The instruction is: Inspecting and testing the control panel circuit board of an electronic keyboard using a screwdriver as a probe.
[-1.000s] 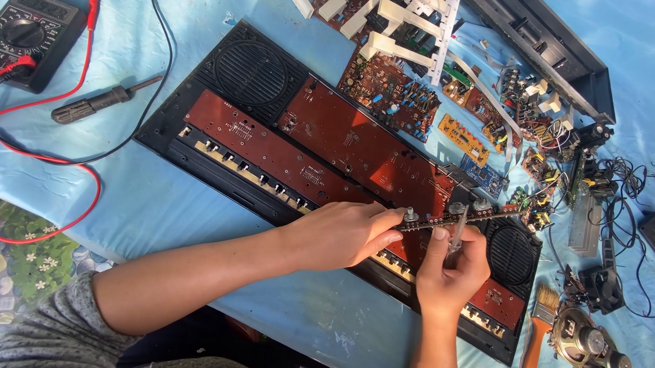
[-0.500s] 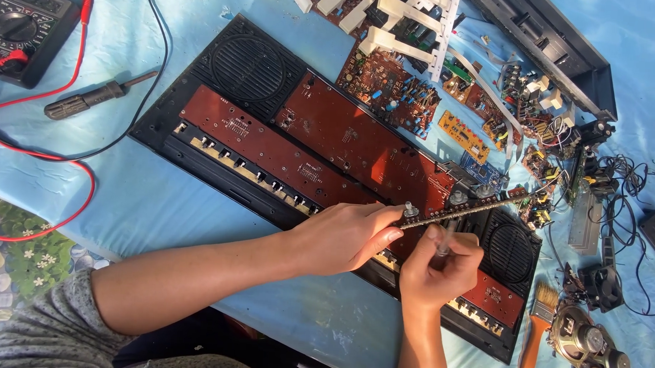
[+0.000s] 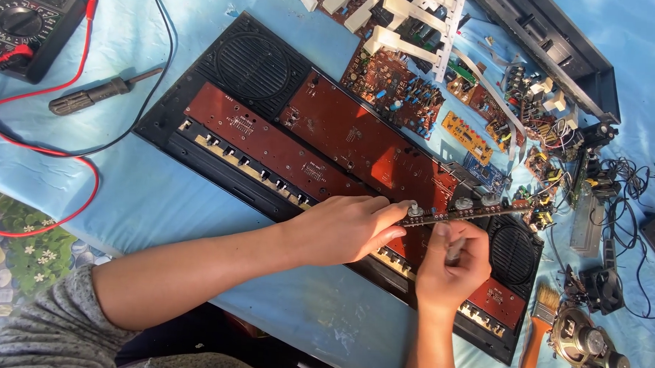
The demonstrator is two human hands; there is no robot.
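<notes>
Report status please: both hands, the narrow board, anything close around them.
Left hand pinches narrow circuit strip at its end. Right hand grips slim tool under it. Open keyboard chassis below; brush nearby.

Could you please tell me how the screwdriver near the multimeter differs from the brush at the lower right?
The screwdriver has a dark handle and a thin metal shaft; the brush has an orange handle and pale bristles. The screwdriver lies far from both hands, near the multimeter; the brush lies close to the right hand. Both rest untouched on the blue cloth.
</notes>
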